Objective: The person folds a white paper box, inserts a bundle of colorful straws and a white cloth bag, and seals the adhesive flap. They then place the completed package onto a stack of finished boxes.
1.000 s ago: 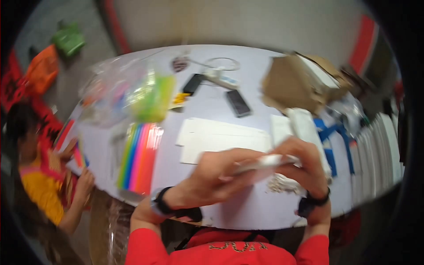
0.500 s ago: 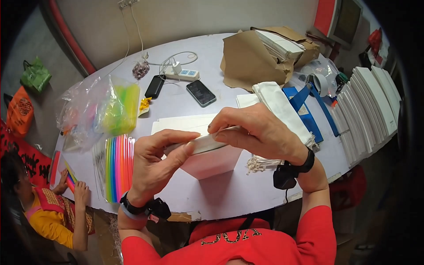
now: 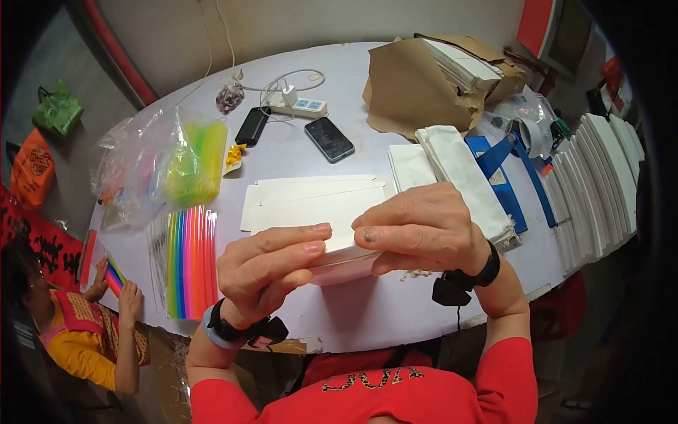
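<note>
A white paper box (image 3: 343, 271) stands in front of me between my two hands, its front face in shade. My left hand (image 3: 272, 263) grips the left end of its top edge, fingers lying along the top and thumb lower at the side. At the other end my right hand (image 3: 418, 227) grips the same edge, its fingers bent and thumb below. A narrow gap parts the two sets of fingertips. Just beyond the box lie flat white card blanks (image 3: 304, 200) with cut and creased edges. My hands hide the box's ends and part of its top.
White cloth bags (image 3: 459, 173), a blue tool (image 3: 500, 177) and stacked white card (image 3: 593, 191) are on the right. Brown paper (image 3: 402, 88) wraps more card behind. Leftward lie coloured strips (image 3: 191, 265), plastic bags (image 3: 152, 159), a phone (image 3: 329, 139), a power strip (image 3: 300, 106) and a co-worker (image 3: 81, 325).
My fingers have flattened over the box's top edge, where they were pinching it before. The top has tipped away from me, and the view has shifted slightly.
</note>
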Motion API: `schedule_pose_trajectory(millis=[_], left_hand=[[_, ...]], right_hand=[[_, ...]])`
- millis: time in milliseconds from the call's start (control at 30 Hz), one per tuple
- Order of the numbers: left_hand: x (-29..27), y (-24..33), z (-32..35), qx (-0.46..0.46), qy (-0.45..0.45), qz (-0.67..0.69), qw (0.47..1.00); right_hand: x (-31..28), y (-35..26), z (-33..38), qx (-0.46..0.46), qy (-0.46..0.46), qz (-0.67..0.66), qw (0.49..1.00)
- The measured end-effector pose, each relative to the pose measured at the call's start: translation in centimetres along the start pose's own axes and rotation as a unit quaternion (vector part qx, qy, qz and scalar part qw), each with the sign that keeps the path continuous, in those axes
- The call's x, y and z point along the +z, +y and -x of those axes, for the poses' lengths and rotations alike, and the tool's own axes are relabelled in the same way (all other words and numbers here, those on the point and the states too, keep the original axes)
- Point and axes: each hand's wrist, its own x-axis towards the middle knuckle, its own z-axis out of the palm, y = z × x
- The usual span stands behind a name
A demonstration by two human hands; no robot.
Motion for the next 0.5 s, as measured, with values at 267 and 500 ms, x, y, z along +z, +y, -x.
schedule_pose_trajectory(millis=[267,500], left_hand=[[0.4,0.0,0.6,0.043,0.006,-0.006,0.999],[0.8,1.1,-1.0,0.061,0.007,-0.12,0.991]], right_hand=[[-0.2,-1.0,0.3,0.001,-0.005,0.022,1.0],[0.1,-0.8,1.4,0.075,0.032,-0.025,0.996]])
